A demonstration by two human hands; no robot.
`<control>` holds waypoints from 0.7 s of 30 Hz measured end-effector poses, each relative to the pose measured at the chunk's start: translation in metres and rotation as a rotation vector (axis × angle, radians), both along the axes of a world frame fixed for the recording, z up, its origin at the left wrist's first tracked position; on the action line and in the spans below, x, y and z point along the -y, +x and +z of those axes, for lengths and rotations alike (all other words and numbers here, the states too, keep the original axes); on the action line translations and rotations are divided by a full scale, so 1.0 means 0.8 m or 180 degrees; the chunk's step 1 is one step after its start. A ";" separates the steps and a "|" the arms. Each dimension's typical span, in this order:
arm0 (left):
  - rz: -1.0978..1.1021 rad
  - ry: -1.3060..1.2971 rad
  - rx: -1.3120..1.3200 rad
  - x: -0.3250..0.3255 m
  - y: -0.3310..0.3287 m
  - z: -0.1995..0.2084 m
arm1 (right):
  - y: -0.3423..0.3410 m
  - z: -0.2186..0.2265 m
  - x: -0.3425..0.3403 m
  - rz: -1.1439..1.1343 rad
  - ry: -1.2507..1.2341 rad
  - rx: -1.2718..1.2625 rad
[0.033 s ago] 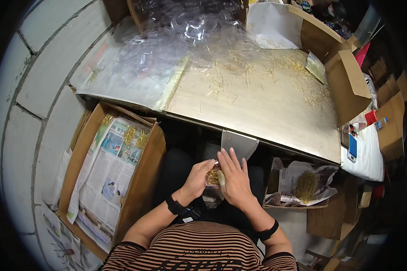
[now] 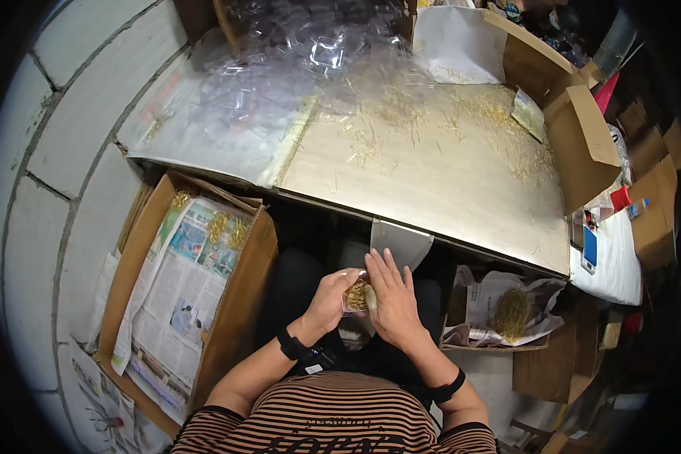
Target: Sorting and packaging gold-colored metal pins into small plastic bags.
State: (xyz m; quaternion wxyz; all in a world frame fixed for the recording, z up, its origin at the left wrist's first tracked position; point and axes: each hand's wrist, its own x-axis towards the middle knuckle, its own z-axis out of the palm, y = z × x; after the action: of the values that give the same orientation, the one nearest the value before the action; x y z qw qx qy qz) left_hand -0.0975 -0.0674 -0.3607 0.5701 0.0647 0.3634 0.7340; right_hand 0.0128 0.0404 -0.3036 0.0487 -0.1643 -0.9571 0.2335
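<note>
Strewn across a pale worktable (image 2: 446,200), ahead of the left hand (image 2: 328,303) and the right hand (image 2: 395,306): loose gold-coloured wire bits (image 2: 363,155), with clear plastic packaging (image 2: 325,57) heaped farther off, forward and slightly to the left. Held between both hands, well short of the table edge: a small clear container (image 2: 348,309) loaded with gold-coloured pieces (image 2: 355,296). Clamped at its left side by the left hand, fingers curled. Met on the right by the right hand, fingers outstretched, with a pale-covered thumb (image 2: 370,296) against the edge; impossible to tell whether gripping or merely pressing. Left of the left hand: a cardboard box (image 2: 238,303) lined with newspaper (image 2: 163,318), golden clumps (image 2: 218,225) at its far end. Right of the right hand: a paper-lined tray (image 2: 537,327) bearing a golden heap (image 2: 512,312). Judging by the pose, apparently at the step of settling the contents inside the container. Likely called for next: a steady left-hand hold, a level container and light right-thumb pressure against spilling.
</note>
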 end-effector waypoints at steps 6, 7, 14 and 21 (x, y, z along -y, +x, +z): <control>0.0156 -0.0174 -0.0175 0.009 -0.009 -0.008 | -0.013 0.001 0.012 0.0129 -0.0147 -0.0023; 0.0164 -0.0174 -0.0179 0.010 -0.011 -0.007 | -0.018 0.005 0.014 0.0209 0.0090 0.0035; 0.0159 0.0056 0.0186 0.009 -0.022 0.007 | -0.020 0.003 -0.002 0.0137 -0.0353 -0.0559; 0.0139 -0.0052 -0.0051 0.017 -0.032 -0.004 | -0.036 0.008 -0.006 0.0373 -0.0471 -0.0297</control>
State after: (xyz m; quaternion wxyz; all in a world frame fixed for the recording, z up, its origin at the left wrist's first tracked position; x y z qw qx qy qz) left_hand -0.1233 -0.0811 -0.3639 0.5516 0.0580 0.3752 0.7427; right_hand -0.0164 0.0450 -0.2971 0.0672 -0.1002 -0.9419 0.3134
